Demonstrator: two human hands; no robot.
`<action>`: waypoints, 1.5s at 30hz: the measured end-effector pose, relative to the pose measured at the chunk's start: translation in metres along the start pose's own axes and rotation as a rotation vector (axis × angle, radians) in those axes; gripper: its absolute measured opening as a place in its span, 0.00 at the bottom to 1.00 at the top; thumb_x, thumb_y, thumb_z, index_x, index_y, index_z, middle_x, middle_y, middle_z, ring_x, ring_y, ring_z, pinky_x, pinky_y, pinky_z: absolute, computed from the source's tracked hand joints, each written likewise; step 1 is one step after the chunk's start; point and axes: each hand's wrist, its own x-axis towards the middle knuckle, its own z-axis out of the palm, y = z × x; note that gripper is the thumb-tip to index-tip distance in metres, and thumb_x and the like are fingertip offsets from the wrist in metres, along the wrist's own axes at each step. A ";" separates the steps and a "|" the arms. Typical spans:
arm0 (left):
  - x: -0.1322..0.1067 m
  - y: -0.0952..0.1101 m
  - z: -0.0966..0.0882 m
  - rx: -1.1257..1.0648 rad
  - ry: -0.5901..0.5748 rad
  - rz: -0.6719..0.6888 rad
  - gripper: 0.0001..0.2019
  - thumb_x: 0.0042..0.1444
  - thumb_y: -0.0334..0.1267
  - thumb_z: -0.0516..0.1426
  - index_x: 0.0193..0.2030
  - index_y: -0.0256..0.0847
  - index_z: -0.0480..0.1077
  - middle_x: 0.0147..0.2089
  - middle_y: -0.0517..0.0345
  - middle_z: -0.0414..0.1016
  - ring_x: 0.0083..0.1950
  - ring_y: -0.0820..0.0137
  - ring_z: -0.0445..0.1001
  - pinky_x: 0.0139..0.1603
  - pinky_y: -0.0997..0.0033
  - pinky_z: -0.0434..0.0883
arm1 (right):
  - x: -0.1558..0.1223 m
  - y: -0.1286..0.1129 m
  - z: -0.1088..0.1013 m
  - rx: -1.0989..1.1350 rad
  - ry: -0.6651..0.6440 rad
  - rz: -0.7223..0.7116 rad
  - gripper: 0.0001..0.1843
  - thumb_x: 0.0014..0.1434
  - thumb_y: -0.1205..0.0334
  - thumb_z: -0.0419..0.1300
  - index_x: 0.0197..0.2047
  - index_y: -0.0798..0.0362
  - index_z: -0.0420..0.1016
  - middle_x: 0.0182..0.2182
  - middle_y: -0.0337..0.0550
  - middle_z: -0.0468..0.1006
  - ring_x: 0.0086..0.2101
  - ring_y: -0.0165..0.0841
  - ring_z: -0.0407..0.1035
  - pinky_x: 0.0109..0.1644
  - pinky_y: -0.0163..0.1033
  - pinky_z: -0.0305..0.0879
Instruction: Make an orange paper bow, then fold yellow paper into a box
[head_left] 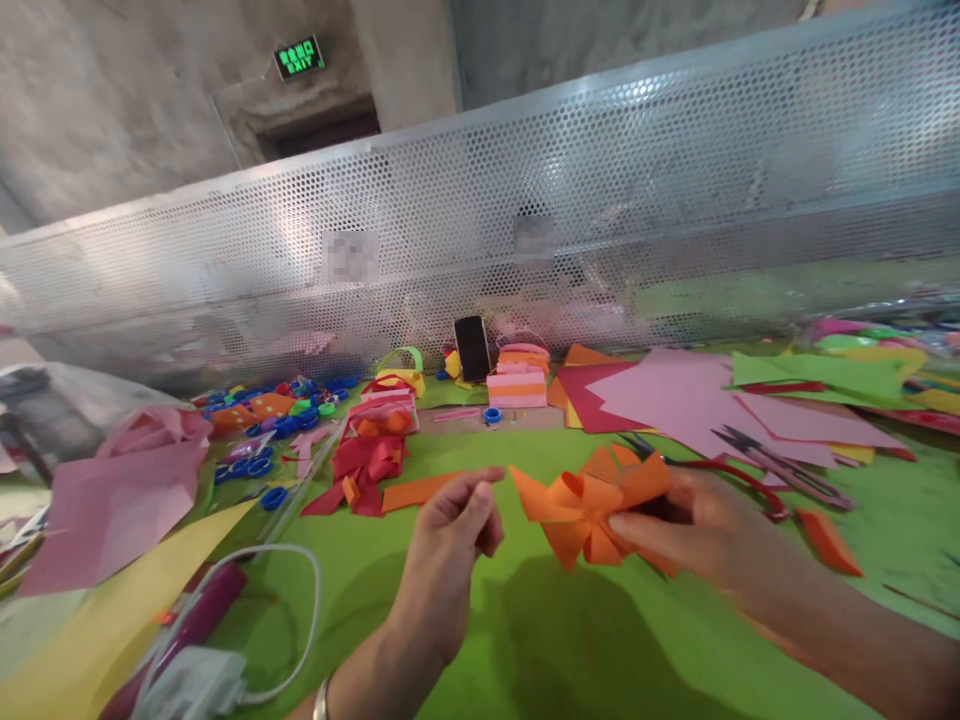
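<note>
My right hand (697, 525) pinches an orange paper flower (589, 500) of curled and pointed petals, thumb in front and the other fingers mostly hidden behind it. Just left of the flower, without touching it, is my left hand (454, 540). Its index finger points at a petal tip, the thumb lies close below, the other fingers are curled, and nothing shows in it. An orange paper strip (420, 490) lies behind the left hand, beside a red paper flower (367, 460). Scissors with red handles (750, 480) lie partly behind my right hand.
Pink scissors (787, 468) rest by pink paper sheets (667, 395) at the right. A phone (472, 348) leans at the back near a striped pink box (517, 388). A white cable (311, 610) loops at the left near yellow paper (112, 620). Perforated metal panel (450, 260) stands behind.
</note>
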 end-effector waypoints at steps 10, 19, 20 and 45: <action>-0.025 0.006 0.010 0.558 -0.292 0.498 0.12 0.42 0.41 0.69 0.33 0.37 0.81 0.33 0.51 0.79 0.36 0.66 0.75 0.37 0.71 0.68 | -0.005 0.005 0.006 -0.343 -0.239 -0.066 0.08 0.48 0.55 0.59 0.26 0.49 0.72 0.23 0.36 0.74 0.27 0.33 0.67 0.29 0.36 0.60; -0.024 -0.005 0.017 0.275 -0.213 0.059 0.07 0.46 0.37 0.58 0.25 0.36 0.73 0.22 0.60 0.70 0.24 0.75 0.62 0.26 0.76 0.59 | -0.003 0.014 0.013 -0.220 -0.048 -0.103 0.19 0.57 0.45 0.54 0.27 0.50 0.72 0.23 0.35 0.67 0.27 0.31 0.63 0.28 0.35 0.56; -0.024 -0.005 0.018 0.264 -0.191 0.048 0.06 0.45 0.37 0.59 0.24 0.36 0.72 0.21 0.61 0.69 0.24 0.75 0.62 0.25 0.77 0.59 | -0.004 0.014 0.014 -0.210 -0.038 -0.108 0.18 0.57 0.45 0.54 0.28 0.50 0.72 0.23 0.35 0.68 0.27 0.31 0.63 0.29 0.35 0.57; -0.029 -0.008 0.021 0.220 -0.169 -0.010 0.05 0.43 0.36 0.61 0.26 0.36 0.77 0.24 0.58 0.75 0.26 0.72 0.67 0.28 0.75 0.63 | -0.011 0.013 0.032 -0.179 -0.026 0.074 0.10 0.48 0.56 0.56 0.20 0.50 0.62 0.19 0.32 0.61 0.23 0.28 0.55 0.26 0.34 0.50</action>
